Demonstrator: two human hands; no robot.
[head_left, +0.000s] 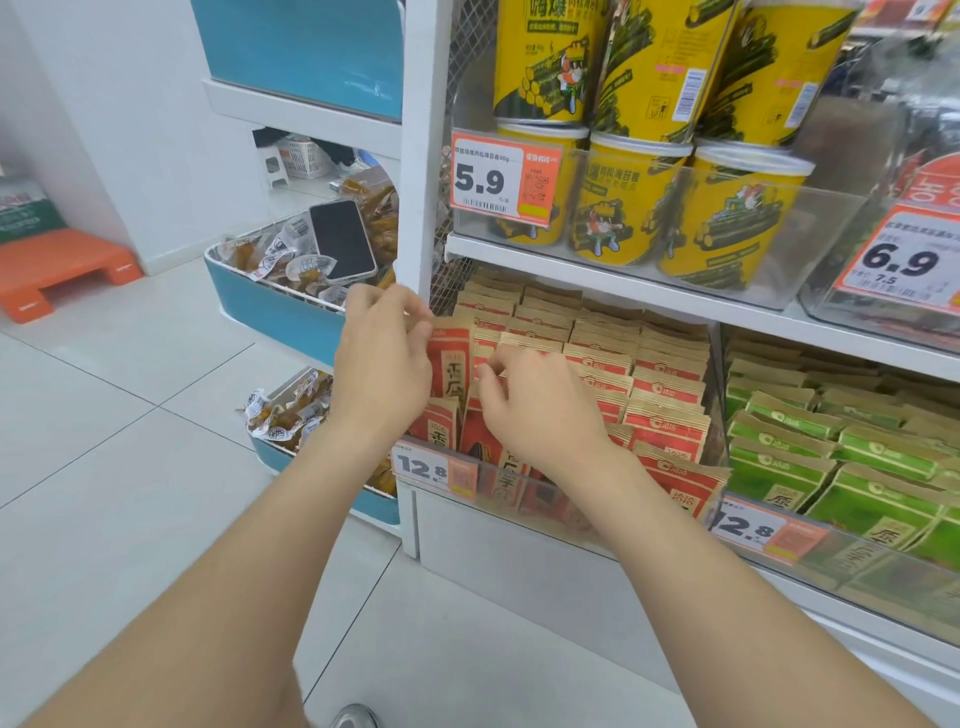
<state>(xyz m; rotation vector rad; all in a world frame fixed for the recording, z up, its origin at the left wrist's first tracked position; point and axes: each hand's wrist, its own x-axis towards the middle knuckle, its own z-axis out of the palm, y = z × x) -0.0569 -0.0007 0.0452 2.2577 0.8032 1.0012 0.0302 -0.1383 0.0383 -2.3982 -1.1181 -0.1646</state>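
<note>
Rows of red and brown snack packets (665, 395) fill a clear-fronted bin on a lower store shelf. My left hand (382, 364) pinches the top edge of an upright red packet (451, 364) at the bin's left end. Just to the right, my right hand (540, 410) has its fingers curled on the tops of the neighbouring red packets. A price tag reading 12.8 (434, 470) hangs on the bin's front, below my left wrist.
Yellow snack tubs (623, 208) stand on the shelf above. Green packets (831, 457) fill the bin to the right. A phone (343, 239) lies on wrapped snacks in a blue-sided bin at the left. An orange step stool (57, 270) sits on the tiled floor.
</note>
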